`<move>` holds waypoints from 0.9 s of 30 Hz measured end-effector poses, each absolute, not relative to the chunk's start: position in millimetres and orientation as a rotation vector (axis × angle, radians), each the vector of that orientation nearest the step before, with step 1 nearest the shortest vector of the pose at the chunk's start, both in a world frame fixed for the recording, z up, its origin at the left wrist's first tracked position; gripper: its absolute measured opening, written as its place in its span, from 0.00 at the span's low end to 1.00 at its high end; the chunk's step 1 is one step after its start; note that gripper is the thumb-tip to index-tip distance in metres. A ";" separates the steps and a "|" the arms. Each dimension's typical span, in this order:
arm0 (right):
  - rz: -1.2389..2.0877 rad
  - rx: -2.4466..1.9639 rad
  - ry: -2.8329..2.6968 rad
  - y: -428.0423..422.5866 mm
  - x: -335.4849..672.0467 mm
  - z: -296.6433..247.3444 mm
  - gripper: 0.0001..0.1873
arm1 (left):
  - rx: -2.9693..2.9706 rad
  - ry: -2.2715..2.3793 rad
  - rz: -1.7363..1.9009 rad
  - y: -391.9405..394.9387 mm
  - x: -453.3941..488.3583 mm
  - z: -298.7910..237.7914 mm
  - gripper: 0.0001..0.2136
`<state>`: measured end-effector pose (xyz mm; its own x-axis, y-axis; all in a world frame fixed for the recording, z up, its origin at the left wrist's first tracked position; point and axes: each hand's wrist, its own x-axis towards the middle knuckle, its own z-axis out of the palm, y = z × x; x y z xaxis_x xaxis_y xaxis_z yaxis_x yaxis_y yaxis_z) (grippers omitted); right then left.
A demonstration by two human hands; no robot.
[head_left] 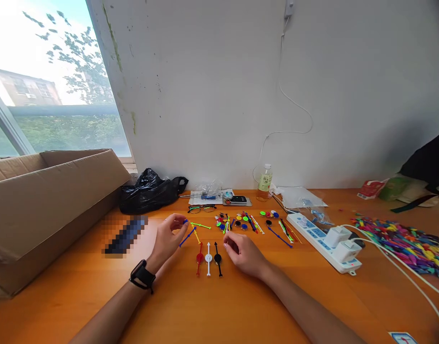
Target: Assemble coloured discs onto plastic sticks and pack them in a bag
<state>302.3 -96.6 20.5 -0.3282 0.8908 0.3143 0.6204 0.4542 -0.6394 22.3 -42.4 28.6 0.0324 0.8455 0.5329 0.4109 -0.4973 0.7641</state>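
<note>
My left hand [171,235], with a black watch on its wrist, pinches a small blue disc [185,221] at its fingertips. Just beside it lie a blue arrow pointer [187,237], a yellow arrow pointer [195,235] and a green arrow pointer [202,225]. Between my hands, side by side, are a red arrow spinner [199,258], a white arrow spinner [208,258] and a black arrow spinner [218,258], each with a round middle. My right hand [245,252] rests on the table with curled fingers, near a loose pile of coloured discs and arrows [243,222]; what its fingertips hold, if anything, is hidden.
A cardboard box [61,200] stands left, with a black plastic bag [147,193] behind. Glasses [202,209], a phone [238,199] and a bottle [265,182] line the back. On the right are a power strip [317,243] with cables and a colourful heap [401,243].
</note>
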 end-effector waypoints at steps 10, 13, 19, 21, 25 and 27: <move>0.813 -0.964 -1.846 -115.4 281.5 33.0 0.14 | 2.232 0.898 1.379 -107.4 70.9 35.8 0.06; 0.989 -0.916 -1.775 -115.7 278.4 30.3 0.16 | 2.261 0.865 1.326 -109.2 73.3 29.6 0.07; 1.210 -0.921 -1.621 -106.7 278.8 19.4 0.21 | 2.299 0.787 1.381 -105.6 72.6 25.9 0.06; 1.228 -0.911 -1.588 -103.6 281.3 21.2 0.21 | 2.285 0.811 1.389 -105.8 72.3 28.1 0.08; 1.203 -0.959 -1.460 -92.5 296.5 27.7 0.18 | 2.193 0.958 1.404 -98.1 67.4 32.3 0.06; 1.242 -1.060 -1.432 -84.9 306.9 26.2 0.17 | 2.117 1.048 1.394 -89.4 62.6 32.7 0.07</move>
<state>306.9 -84.9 26.2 -0.1928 0.9754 0.1073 0.0321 0.1155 -0.9928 62.6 -89.4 32.7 0.2228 0.7639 0.6056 0.3697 -0.6411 0.6726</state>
